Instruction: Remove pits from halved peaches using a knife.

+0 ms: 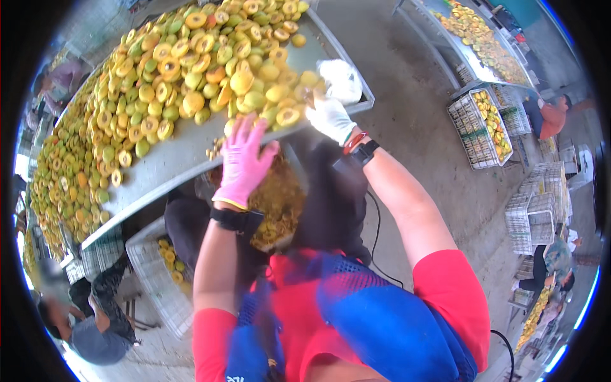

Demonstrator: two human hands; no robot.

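Note:
A large heap of halved yellow-green fruits, perhaps apricots or peaches (193, 102), covers the metal table (157, 184). My left hand (243, 160), in a pink glove, lies at the table's near edge with its fingers spread against the nearest fruit; nothing shows in its grip. To its right my right hand (331, 117), in a white glove, is over the table's corner, blurred. Something small and brownish shows at its fingertips, too blurred to name. A white plastic bag (341, 81) lies just beyond that hand. Below the edge, between my legs, is a container with fruit pieces (277, 205).
A white plastic crate (157, 281) holding fruit stands at lower left. A person (98, 334) sits beside it. Right of the table are a crate of fruit (482, 129), stacked crates (539, 205), another fruit-covered table (477, 43) and a person in orange (553, 117). A cable (377, 238) runs along the floor.

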